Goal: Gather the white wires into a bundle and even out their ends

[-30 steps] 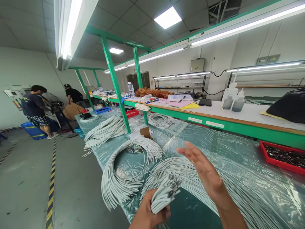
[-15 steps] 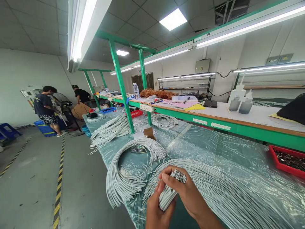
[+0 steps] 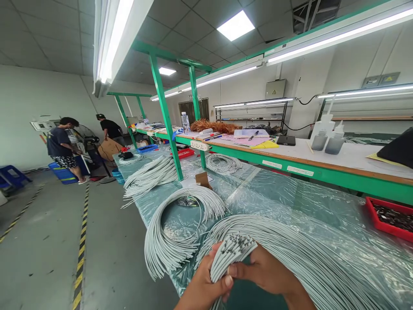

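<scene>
A bundle of white cables (image 3: 222,259) stands up between my hands, its dark-tipped ends fanned out at the top. My left hand (image 3: 208,280) is wrapped round the bundle from the left, below the ends. From the right, my right hand (image 3: 264,269) presses its thumb against the bundle, its other fingers partly hidden behind. A large coil of white cables (image 3: 309,249) lies on the plastic-covered table (image 3: 277,189) behind and to the right of my hands. To their left is a smaller looped bundle of white cables (image 3: 158,241).
More cable coils (image 3: 155,174) lie farther along the table by a green post (image 3: 166,116). A raised shelf (image 3: 322,165) holds bottles (image 3: 334,140) and papers. A red tray (image 3: 392,219) sits at right. Two people (image 3: 61,140) are at the far left.
The bundle's ends have spread into a fan and tilted right. My right hand has moved from over the top of the bundle down to its right side; my left hand has turned.
</scene>
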Action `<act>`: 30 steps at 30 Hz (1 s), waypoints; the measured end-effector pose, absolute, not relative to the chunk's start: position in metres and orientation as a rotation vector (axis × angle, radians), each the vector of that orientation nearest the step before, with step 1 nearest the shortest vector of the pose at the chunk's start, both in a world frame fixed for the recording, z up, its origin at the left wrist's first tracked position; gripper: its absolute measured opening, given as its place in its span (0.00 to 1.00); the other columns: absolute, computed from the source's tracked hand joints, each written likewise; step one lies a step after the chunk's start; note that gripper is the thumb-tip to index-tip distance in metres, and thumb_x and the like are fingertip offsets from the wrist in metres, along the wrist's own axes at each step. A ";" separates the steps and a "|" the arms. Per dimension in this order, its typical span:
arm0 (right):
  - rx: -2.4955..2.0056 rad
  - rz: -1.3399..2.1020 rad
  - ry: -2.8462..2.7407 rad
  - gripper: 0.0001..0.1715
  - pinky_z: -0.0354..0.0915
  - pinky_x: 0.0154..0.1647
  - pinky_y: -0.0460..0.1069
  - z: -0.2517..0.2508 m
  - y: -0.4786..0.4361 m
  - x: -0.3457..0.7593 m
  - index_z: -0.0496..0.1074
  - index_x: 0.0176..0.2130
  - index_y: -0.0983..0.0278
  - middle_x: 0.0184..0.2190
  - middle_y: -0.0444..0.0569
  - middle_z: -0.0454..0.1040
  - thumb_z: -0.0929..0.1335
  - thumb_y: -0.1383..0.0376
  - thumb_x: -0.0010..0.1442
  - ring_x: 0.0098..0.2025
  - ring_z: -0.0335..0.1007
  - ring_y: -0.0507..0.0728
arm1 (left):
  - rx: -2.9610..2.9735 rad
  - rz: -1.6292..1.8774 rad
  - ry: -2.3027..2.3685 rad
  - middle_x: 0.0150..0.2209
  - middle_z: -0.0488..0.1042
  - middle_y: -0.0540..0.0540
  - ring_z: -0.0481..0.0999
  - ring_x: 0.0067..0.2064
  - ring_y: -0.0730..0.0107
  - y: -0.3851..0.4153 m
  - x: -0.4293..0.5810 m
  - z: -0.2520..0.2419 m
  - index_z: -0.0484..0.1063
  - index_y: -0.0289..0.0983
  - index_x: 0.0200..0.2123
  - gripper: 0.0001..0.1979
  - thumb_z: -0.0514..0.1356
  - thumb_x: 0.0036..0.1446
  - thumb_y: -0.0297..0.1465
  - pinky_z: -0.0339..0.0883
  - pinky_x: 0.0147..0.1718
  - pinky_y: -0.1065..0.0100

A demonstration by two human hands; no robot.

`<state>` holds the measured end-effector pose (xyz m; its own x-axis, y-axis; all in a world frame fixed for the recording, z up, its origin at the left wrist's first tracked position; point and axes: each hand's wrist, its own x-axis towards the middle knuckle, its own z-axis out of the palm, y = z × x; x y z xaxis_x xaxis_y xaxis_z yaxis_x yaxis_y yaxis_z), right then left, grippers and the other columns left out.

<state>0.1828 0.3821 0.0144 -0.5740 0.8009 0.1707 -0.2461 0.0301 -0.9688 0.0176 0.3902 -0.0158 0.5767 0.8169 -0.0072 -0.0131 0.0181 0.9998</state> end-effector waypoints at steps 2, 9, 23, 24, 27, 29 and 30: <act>-0.586 1.675 -1.500 0.23 0.69 0.34 0.53 0.014 0.381 0.183 0.65 0.51 0.62 0.35 0.47 0.74 0.67 0.61 0.56 0.29 0.73 0.55 | 1.410 0.727 0.740 0.17 0.62 0.53 0.61 0.20 0.76 0.390 0.017 -0.013 0.65 0.36 0.20 0.22 0.58 0.46 0.50 0.56 0.24 0.71; -0.731 1.565 -1.523 0.18 0.66 0.39 0.53 0.013 0.373 0.184 0.70 0.46 0.64 0.28 0.45 0.72 0.63 0.58 0.60 0.30 0.71 0.54 | 1.242 0.891 0.897 0.17 0.66 0.53 0.65 0.21 0.74 0.380 0.025 0.002 0.66 0.37 0.21 0.19 0.59 0.46 0.48 0.59 0.25 0.71; -1.010 1.208 -1.104 0.29 0.65 0.43 0.52 0.008 0.364 0.157 0.71 0.44 0.64 0.41 0.53 0.72 0.62 0.45 0.54 0.41 0.68 0.60 | 1.251 0.886 0.896 0.15 0.62 0.53 0.59 0.19 0.77 0.376 0.030 -0.003 0.65 0.35 0.17 0.24 0.60 0.42 0.51 0.53 0.21 0.71; -1.040 1.150 -1.102 0.29 0.63 0.45 0.53 0.006 0.365 0.156 0.72 0.42 0.64 0.39 0.53 0.72 0.62 0.45 0.54 0.42 0.67 0.60 | 1.262 0.890 0.888 0.15 0.60 0.54 0.58 0.19 0.77 0.377 0.029 -0.003 0.65 0.35 0.18 0.23 0.62 0.39 0.50 0.52 0.20 0.72; -1.155 1.029 -1.135 0.29 0.64 0.38 0.52 0.005 0.367 0.157 0.73 0.39 0.65 0.29 0.51 0.71 0.62 0.45 0.54 0.33 0.67 0.58 | 1.257 0.886 0.889 0.17 0.59 0.56 0.56 0.20 0.78 0.379 0.027 -0.005 0.69 0.34 0.25 0.21 0.68 0.33 0.44 0.50 0.20 0.73; -1.117 1.050 -1.207 0.31 0.63 0.28 0.50 0.009 0.366 0.163 0.71 0.44 0.65 0.27 0.49 0.70 0.63 0.45 0.53 0.27 0.65 0.56 | 1.256 0.854 0.856 0.17 0.59 0.56 0.56 0.20 0.79 0.380 0.026 -0.005 0.70 0.34 0.27 0.21 0.68 0.34 0.43 0.49 0.20 0.73; -1.078 1.067 -1.234 0.33 0.63 0.28 0.49 0.012 0.365 0.167 0.68 0.49 0.63 0.30 0.49 0.71 0.64 0.45 0.52 0.29 0.66 0.57 | 1.254 0.837 0.822 0.17 0.59 0.55 0.56 0.19 0.79 0.380 0.025 -0.005 0.70 0.33 0.26 0.20 0.67 0.36 0.43 0.49 0.19 0.73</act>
